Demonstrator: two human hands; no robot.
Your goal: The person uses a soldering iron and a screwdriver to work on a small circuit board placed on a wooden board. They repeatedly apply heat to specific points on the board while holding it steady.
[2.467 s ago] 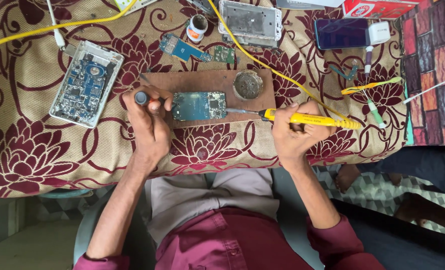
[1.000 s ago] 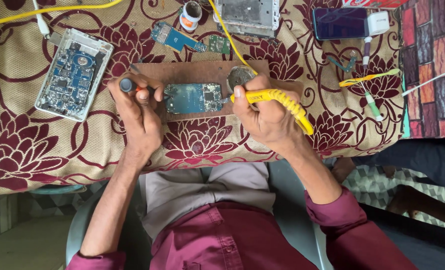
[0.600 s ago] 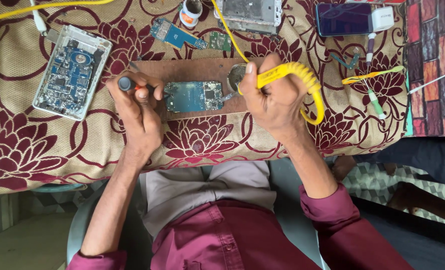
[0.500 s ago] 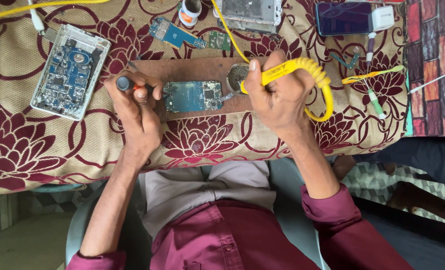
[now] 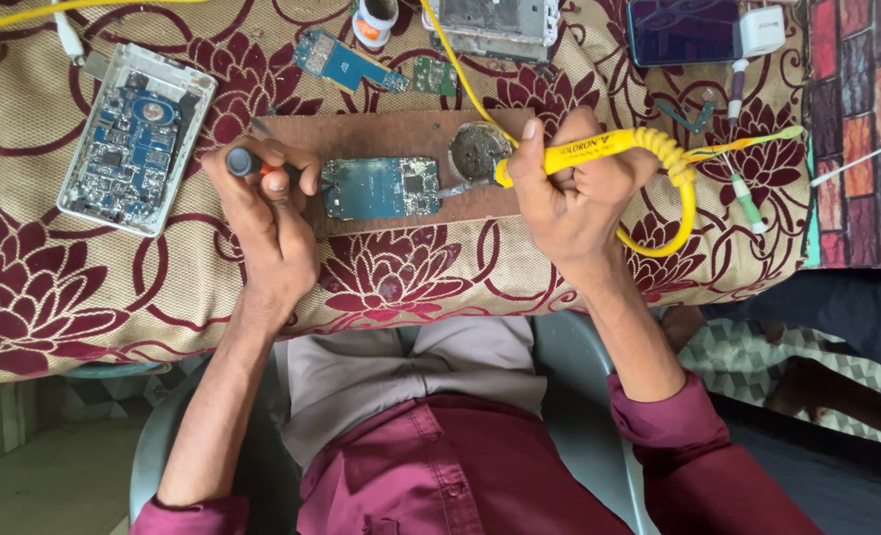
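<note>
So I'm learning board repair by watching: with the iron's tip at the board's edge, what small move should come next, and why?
Probably hold the left hand firm on the small blue circuit board and ease the yellow soldering iron in the right hand slightly leftward. Its tip sits at the board's right edge, beside the round tin.

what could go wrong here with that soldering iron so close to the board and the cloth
The soldering iron in the right hand has its tip at the edge of the small blue circuit board, so a slip could scorch nearby parts. The left hand, holding a dark-handled tool, has fingers right beside the board and might get burned. The iron's yellow cord loops over the patterned cloth and could snag.
</note>
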